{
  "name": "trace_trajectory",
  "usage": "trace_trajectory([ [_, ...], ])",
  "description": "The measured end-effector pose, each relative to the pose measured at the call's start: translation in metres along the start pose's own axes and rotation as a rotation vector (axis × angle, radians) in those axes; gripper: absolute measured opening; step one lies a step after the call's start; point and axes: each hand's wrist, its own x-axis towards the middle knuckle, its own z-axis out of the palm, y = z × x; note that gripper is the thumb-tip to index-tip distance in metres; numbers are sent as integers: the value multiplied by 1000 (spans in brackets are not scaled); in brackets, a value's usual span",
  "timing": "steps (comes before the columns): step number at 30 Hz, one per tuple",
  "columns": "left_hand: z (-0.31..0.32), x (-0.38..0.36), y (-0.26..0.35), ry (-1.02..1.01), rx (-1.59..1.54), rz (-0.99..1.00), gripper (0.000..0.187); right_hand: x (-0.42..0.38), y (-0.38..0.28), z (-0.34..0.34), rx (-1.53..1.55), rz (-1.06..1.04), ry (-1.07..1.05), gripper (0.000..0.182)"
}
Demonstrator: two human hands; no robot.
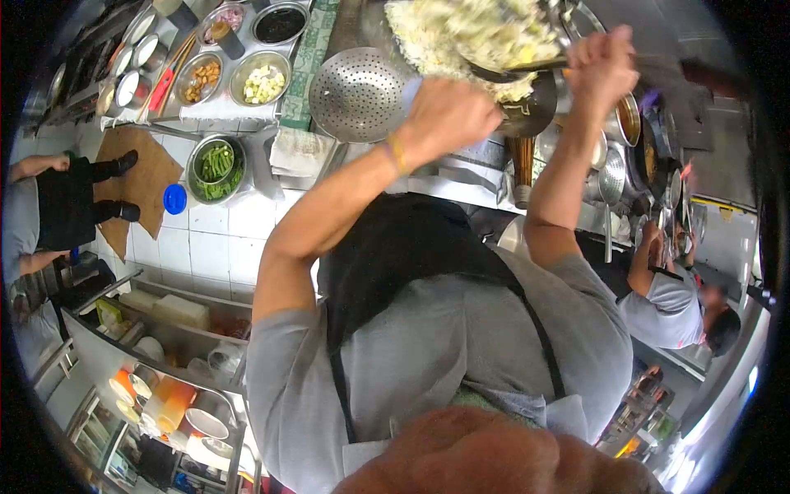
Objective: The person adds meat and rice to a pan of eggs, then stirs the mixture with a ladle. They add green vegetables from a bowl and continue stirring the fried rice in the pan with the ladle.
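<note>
Fried rice (461, 33) with pale green and yellow bits is blurred, in motion in a dark wok (535, 114) at the top. My left hand (453, 115) is closed at the wok's near left edge, with a pale cloth (410, 92) showing at its side; what it grips underneath is hidden. In my right hand (605, 72), fingers wrap round the handle of a wok ladle (498, 74). The ladle's dark bowl reaches left into the rice. Left of the wok rests a perforated metal strainer (360, 95).
Bowls of diced ingredients (263, 82) and fried pieces (202, 81) stand at upper left. Green vegetables (216, 163) fill a metal pot below them. Ladles and a skimmer (611, 177) lie on the right. One co-worker (675, 305) is at right, another (49, 202) at left.
</note>
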Motion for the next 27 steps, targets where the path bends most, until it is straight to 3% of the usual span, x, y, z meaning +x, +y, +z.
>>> trace_trajectory([
  [1, -14, 28, 5, -102, 24, -72, 33, -3, 22, 5, 3, 22, 47, 41],
  [3, 12, 44, -11, 83, 41, 13, 35, -5, 72, 2, 18, 64, 146, 39],
  [4, 28, 26, -15, 35, 42, -2, 34, 8, 108, -21, 489, 180, 10, 37],
  [7, 67, -33, -43, -93, 64, -35, 31, 7, 72, -24, -34, -84, -93, 41],
  [9, 66, -76, -34, -127, 26, -54, 31, 7, 20, -23, -35, -134, -125, 44],
  [11, 47, -80, -13, -104, -83, -66, 30, 2, -22, -21, -19, -22, -108, 47],
  [13, 10, -25, 4, -276, -33, -121, 29, -11, -27, -4, -90, -3, -61, 51],
  [16, 10, 40, -6, -33, 15, -93, 31, -17, 22, 18, -215, 16, 207, 53],
  [17, 24, 41, -16, 16, 31, -67, 32, -14, 46, 3, -67, 131, 184, 22],
  [19, 49, 15, -29, 22, 58, -37, 32, 7, 110, -39, 31, -38, 82, 23],
  [21, 74, -29, -40, -59, 58, -35, 31, 21, 102, -67, 738, 218, -38, 25],
  [23, 69, -66, -32, -115, 51, -27, 31, 19, 46, -44, -45, -27, -42, 29],
  [25, 50, -73, -15, -69, -70, -57, 33, 20, 2, -34, -94, 1, -111, 50],
  [27, 16, -29, 2, -67, -39, -99, 34, -1, -9, -31, -139, 41, -87, 48],
])
